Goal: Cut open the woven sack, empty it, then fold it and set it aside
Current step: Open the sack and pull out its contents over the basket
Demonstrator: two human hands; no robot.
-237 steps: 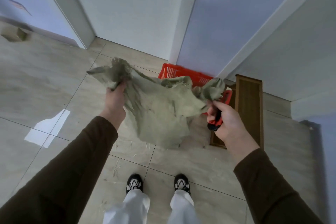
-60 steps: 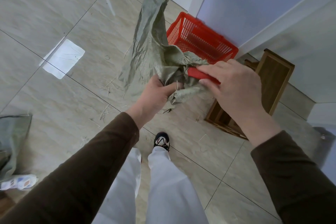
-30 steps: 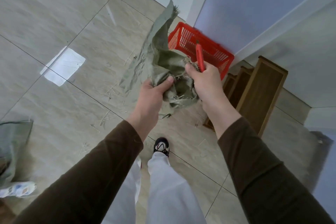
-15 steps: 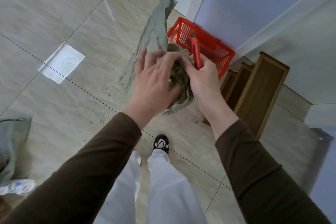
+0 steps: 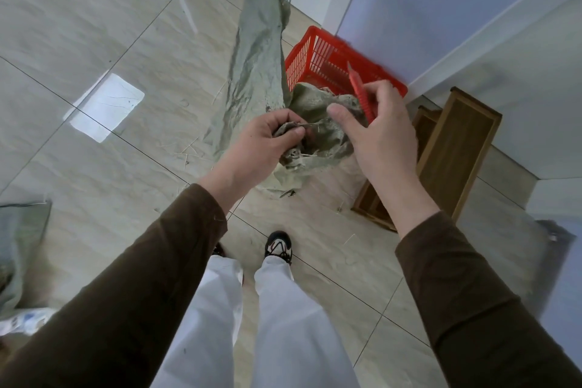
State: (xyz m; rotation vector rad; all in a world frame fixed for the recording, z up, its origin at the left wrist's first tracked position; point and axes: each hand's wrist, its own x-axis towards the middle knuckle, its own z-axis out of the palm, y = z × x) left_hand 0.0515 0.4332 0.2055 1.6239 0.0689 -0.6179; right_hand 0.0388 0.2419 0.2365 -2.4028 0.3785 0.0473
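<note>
The grey-green woven sack [image 5: 261,50] is crumpled and held in the air in front of me, one long flap sticking up and away, frayed at its tip. My left hand [image 5: 264,145] is shut on a bunched part of the sack near its lower end. My right hand [image 5: 378,129] is just right of it, thumb apart from the cloth, its fingers closed around a red utility knife [image 5: 362,94] that points up and away. Loose fibres hang from the sack between the hands.
A red plastic basket [image 5: 318,63] stands on the tiled floor behind the sack, by the wall. Wooden trays [image 5: 453,148] lie to the right. Another grey sack [image 5: 22,246] lies at the far left edge. My shoes [image 5: 278,246] are below.
My left hand has dropped from over the top of the bundle to gripping it lower down. My right hand has drawn slightly right and opened its thumb off the cloth, knife still held.
</note>
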